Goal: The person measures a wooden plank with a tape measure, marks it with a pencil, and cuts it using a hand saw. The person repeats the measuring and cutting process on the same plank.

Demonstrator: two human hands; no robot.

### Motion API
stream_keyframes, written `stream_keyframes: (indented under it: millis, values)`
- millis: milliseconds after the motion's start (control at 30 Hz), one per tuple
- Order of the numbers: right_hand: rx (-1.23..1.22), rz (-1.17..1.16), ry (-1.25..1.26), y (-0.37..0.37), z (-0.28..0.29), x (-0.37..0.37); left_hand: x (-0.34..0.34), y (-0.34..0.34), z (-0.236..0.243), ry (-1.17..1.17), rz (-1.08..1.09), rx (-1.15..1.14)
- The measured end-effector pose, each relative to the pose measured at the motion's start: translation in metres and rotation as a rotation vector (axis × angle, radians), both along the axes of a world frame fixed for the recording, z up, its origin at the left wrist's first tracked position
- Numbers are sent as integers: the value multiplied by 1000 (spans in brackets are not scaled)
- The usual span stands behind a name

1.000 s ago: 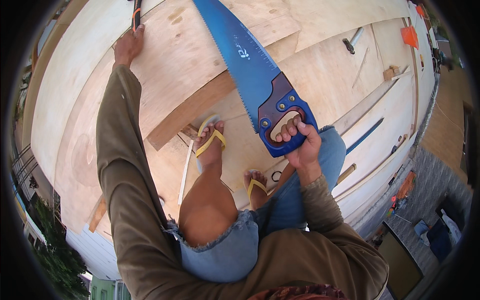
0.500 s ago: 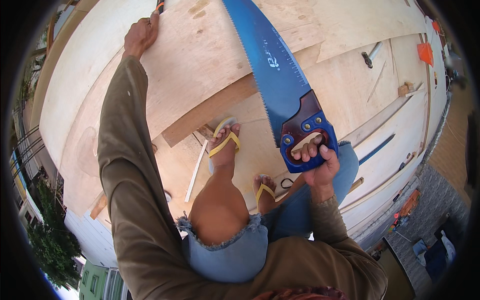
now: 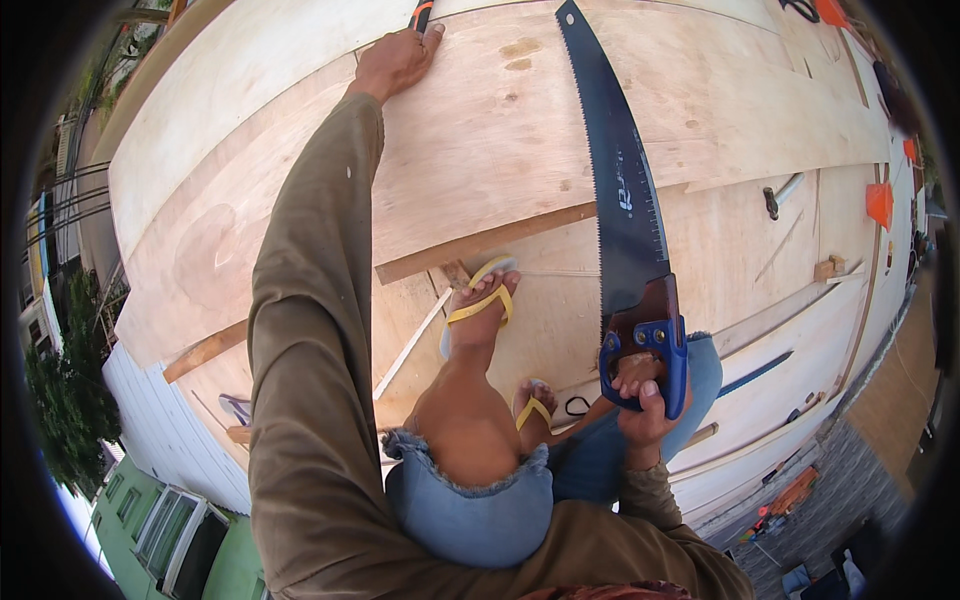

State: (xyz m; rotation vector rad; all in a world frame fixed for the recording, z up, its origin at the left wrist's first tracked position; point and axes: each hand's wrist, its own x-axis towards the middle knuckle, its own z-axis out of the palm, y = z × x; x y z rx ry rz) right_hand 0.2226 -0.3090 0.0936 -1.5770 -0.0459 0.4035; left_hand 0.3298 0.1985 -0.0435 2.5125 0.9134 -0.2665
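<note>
A handsaw (image 3: 625,190) with a long dark blade and a blue handle is in my right hand (image 3: 645,405). My fingers wrap through its grip, and the blade points away from me over the plywood, teeth facing left. Farther off, my left hand (image 3: 398,62) is closed at the large plywood sheet (image 3: 480,130). A black tool handle with an orange band (image 3: 422,14) sticks out of that hand. The rest of this tool is cut off or hidden, so its kind does not show. Under the sheet's near edge runs a wooden beam (image 3: 490,240).
My feet in yellow-strapped flip-flops (image 3: 482,305) rest on lower plywood. To the right lie a hammer (image 3: 783,195), an orange object (image 3: 879,205), small wood blocks (image 3: 828,268) and a blue strip (image 3: 755,372). A thin white strip (image 3: 412,343) lies beside my left foot.
The view has shifted, so the sheet and left hand appear farther right. The handsaw has swung more upright, its tip now in view, and its blade looks darker. Both hands keep their holds.
</note>
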Motion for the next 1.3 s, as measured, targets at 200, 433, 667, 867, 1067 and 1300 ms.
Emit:
stream_keyframes:
  millis: [200, 433, 667, 867, 1067, 1300]
  values:
    - [-42, 55, -163, 11, -1, -4, 16, -9, -2, -21, -26, -1]
    - [-222, 110, -234, 3, 4, 17, 22, -20, -46, -66, 53, -35]
    - [-271, 188, -203, 19, -11, 21, 20, -33, -60, -14, 57, -21]
    - [-262, 202, -168, 34, -15, 14, 18, -42, -58, -24, 106, -18]
    - [-285, 234, -130, 44, -17, 13, 11, -46, -59, -66, 97, -36]
    - [-297, 282, -140, 51, -15, 9, 10, -51, -57, -53, 122, -25]
